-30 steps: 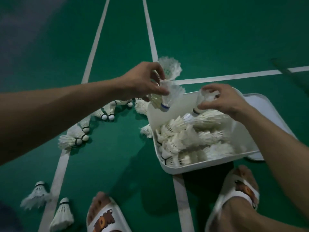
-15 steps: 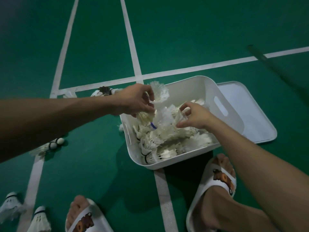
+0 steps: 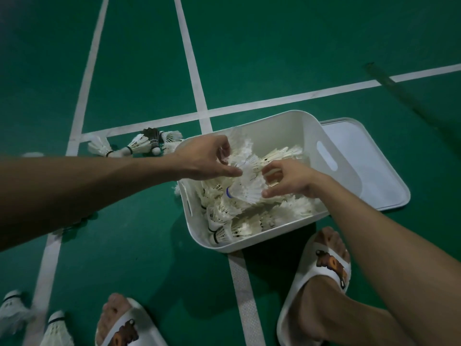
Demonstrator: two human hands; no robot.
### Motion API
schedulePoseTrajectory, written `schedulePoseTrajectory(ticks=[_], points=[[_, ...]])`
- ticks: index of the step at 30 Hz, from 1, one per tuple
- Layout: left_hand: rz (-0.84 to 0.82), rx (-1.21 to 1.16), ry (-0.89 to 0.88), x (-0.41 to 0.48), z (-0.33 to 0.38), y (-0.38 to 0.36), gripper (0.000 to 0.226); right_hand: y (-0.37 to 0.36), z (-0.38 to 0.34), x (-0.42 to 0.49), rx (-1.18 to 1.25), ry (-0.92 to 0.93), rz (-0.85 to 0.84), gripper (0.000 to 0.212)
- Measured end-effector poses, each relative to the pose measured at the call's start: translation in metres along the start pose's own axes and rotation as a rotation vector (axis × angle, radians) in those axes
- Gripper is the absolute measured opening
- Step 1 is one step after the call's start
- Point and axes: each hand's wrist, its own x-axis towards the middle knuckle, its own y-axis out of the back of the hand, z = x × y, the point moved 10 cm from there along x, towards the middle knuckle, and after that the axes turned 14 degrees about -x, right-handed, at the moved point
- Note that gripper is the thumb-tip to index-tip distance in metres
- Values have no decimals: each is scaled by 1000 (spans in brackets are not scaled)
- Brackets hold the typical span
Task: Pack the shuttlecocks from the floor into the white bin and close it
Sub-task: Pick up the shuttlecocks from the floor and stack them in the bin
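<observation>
The white bin (image 3: 277, 126) stands on the green floor, heaped with white shuttlecocks (image 3: 282, 211). My left hand (image 3: 204, 158) hovers over the bin's left rim, thumb straight and fingers loosely curled just above the feathers. My right hand (image 3: 289, 179) is inside the bin, fingers spread, its fingertips touching the skirt of a blue-banded shuttlecock (image 3: 243, 193) lying on top of the pile. The bin's lid (image 3: 374, 176) lies flat on the floor against its right side. Several loose shuttlecocks (image 3: 136, 147) lie left of the bin, and two more (image 3: 15, 313) at the bottom left.
My feet in white slippers stand at the bottom, the left foot (image 3: 119, 325) and the right foot (image 3: 326, 265), the right one close to the bin's near wall. White court lines (image 3: 197, 96) cross the floor. A dark pole (image 3: 401, 93) lies at the upper right.
Both hands came down from above the bin into it. The shuttlecocks they held now lie on the pile, and the left thumb has parted from its fingers.
</observation>
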Motion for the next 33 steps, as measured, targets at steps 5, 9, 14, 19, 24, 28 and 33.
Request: schedulePoseTrajectory(ticks=[5, 9, 14, 19, 24, 28, 33], points=[[-13, 102, 12, 4, 4, -22, 59, -1, 0, 2, -6, 10, 14, 72], [5, 107, 4, 11, 8, -21, 36, 1, 1, 2, 14, 17, 7, 73], [32, 125, 20, 15, 0, -3, 28, 1, 6, 3, 41, 14, -27, 79], [0, 37, 83, 15, -12, 7, 23, -1, 4, 8, 2, 33, 1, 81], [-3, -20, 91, 14, -7, 13, 22, -3, 2, 11, -38, 46, 14, 83], [-21, -81, 104, 14, -3, 11, 22, -2, 7, 6, -81, 31, -17, 84], [-40, -122, 113, 15, 4, 8, 23, 15, 9, -3, -113, 16, -7, 93]])
